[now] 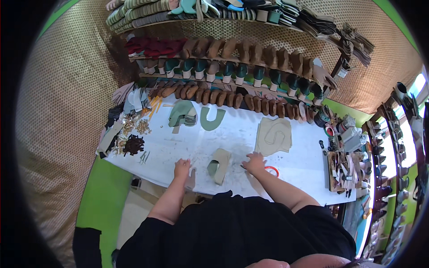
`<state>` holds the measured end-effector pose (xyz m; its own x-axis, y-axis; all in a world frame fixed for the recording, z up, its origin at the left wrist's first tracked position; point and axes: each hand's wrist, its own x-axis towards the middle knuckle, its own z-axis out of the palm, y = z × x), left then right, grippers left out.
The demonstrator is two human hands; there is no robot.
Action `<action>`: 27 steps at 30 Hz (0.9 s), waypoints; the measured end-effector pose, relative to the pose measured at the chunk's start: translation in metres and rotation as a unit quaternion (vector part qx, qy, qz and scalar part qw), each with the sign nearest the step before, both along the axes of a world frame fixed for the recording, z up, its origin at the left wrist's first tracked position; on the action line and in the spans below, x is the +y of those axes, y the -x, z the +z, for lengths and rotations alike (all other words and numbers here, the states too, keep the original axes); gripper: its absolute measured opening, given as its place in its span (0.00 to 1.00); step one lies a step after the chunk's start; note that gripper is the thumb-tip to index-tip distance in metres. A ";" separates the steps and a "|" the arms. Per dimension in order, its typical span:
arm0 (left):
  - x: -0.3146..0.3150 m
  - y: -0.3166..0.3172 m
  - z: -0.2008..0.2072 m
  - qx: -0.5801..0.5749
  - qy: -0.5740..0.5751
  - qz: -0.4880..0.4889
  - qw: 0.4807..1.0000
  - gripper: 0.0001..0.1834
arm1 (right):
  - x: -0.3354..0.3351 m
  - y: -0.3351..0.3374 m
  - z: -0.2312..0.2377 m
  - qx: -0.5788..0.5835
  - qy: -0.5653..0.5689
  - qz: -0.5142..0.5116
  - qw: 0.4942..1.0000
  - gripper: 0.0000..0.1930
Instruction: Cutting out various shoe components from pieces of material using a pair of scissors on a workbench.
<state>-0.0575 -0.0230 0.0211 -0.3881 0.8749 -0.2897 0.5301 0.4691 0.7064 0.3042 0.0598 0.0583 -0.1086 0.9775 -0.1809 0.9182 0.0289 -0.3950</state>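
Both my hands are over the white-covered table (241, 178). My left hand (182, 168) is open near the front edge, fingers reaching forward with nothing visible in them. Between my hands lies a curved beige shoe-upper piece (220, 160), partly folded, with a green-grey side showing at its left. My right hand (254, 164) is just right of that piece, fingers bent; a small dark tip shows by its thumb, too small to name. A red ring-shaped object (272, 169) lies beside my right wrist. Beyond that hand is a stack of beige pieces (274, 136) with a curved outline.
Green U-shaped pieces (212, 118) and a green stack (182, 112) lie farther back. At left are gold bits (143, 127) and a dark brown pile (133, 145). Shelves of shoe lasts (219, 98) line the back; a tool holder (342, 172) stands at right.
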 end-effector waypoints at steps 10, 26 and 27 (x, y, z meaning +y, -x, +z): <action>-0.014 -0.093 0.017 0.236 -0.013 -0.151 0.960 0.30 | -0.063 -0.169 -0.030 -0.118 -0.020 0.003 0.993 0.30; 0.021 -0.089 0.043 0.511 -0.153 -0.319 0.783 0.13 | -0.080 -0.182 -0.038 -0.089 0.050 0.049 0.994 0.38; 0.022 -0.083 0.040 0.530 -0.111 -0.342 0.768 0.17 | -0.080 -0.181 -0.037 -0.089 0.047 0.046 0.994 0.38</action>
